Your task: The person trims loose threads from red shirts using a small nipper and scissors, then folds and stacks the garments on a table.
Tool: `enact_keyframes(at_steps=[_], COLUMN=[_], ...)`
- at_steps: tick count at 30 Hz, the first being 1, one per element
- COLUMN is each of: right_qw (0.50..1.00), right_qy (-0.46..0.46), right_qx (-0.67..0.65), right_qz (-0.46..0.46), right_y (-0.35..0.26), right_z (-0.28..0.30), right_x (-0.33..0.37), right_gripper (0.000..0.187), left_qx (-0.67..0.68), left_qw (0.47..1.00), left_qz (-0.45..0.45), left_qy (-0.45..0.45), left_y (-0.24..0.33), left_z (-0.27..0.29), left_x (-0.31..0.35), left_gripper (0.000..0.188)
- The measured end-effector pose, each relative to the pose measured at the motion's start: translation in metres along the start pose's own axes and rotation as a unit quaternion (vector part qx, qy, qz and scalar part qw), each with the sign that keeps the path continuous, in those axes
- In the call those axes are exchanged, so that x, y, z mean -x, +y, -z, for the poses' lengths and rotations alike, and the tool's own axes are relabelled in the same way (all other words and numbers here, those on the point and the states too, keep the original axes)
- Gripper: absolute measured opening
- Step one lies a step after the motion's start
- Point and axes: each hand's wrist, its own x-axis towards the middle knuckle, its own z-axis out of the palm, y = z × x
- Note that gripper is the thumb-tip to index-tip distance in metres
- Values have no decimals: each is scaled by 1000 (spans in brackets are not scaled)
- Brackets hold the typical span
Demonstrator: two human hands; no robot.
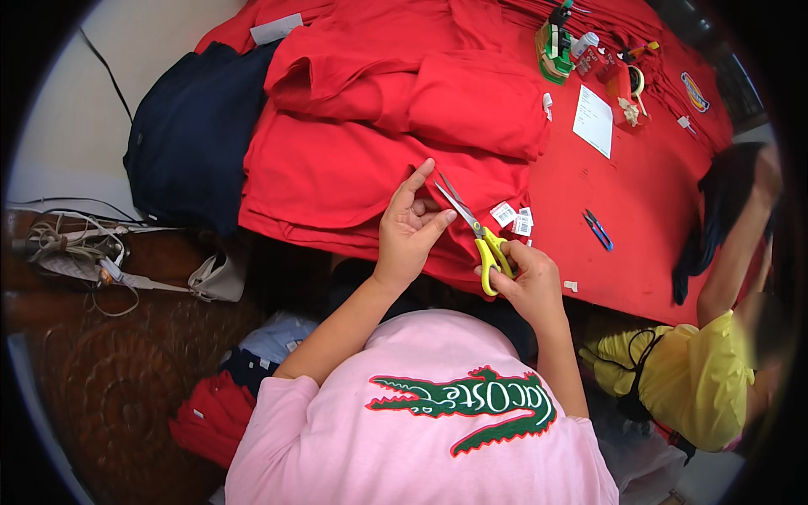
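Head view, fisheye; rim dark, edges cut off. Whatever the left hand (410,225) pinches betw. thumb & middle finger is too small to make out; index raised, palm up, over the front edge of the red garment stack (362,160). Right hand (526,282) closed through the yellow handles of the scissors (473,229); lower handle loop hidden by fingers. Scissors: grey blades slightly parted, tips pointing up-left toward left fingers, lying over the red cloth near table front. White tags (513,219) just beside blades, print unreadable. Blue pen (598,229) & white paper sheet (594,119) further right. Second person (715,370), yellow top, partly cropped at right.
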Motion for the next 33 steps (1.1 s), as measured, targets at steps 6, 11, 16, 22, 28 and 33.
enact_keyframes(at_steps=[6, 11, 16, 22, 28, 33], right_qw=[995, 931, 935, 922, 908, 984], right_qy=[-26, 60, 62, 61, 60, 28], right_qx=[-78, -321, -306, -357, -371, -68], right_qz=[-62, -166, -165, -136, -187, -162], right_y=[15, 9, 10, 12, 16, 16], right_z=[-6, -21, -41, -34, 13, 9], right_x=[8, 4, -17, -25, -5, -9], right_gripper=[14, 15, 22, 29, 41, 18], left_qx=[6, 82, 78, 36, -106, -48], left_qw=[1000, 994, 974, 992, 932, 886], left_qz=[9, 68, 193, 117, -84, -124], left_qy=[7, 20, -91, -27, 337, 444], left_y=[-1, 10, -20, -9, 39, 50], left_z=[7, -5, -8, 15, 97, 179], left_x=[4, 21, 61, 45, 10, 10], left_gripper=[78, 72, 68, 68, 49, 39])
